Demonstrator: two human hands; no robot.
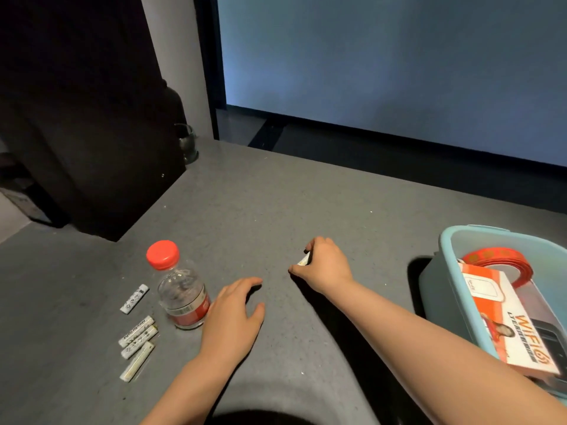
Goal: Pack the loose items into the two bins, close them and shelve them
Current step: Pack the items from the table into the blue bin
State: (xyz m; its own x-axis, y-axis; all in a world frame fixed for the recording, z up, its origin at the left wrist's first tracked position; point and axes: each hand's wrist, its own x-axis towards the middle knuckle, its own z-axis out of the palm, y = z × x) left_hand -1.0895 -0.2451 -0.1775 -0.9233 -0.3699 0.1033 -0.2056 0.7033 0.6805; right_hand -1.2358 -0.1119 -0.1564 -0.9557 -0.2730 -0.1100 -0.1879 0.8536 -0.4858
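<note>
Two bare hands over a grey counter: right hand pinches a small white packet mid-counter; left hand rests spread beside a red-capped bottle; blue bin at right edge

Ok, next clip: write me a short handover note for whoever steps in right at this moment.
Right hand: closed on a small white packet, at the table surface mid-table.
Left hand: open, palm down on the grey table, beside the bottle.
Still loose: red-capped bottle, upright, and four white packets left of it.
Blue bin, at the right: open, holds an orange WiFi box and a red ribbon roll. No lid, second bin or shelf in view.
Done: box and ribbon roll packed.
Left: bin the held packet, the other packets and the bottle, then close and shelve.
</note>
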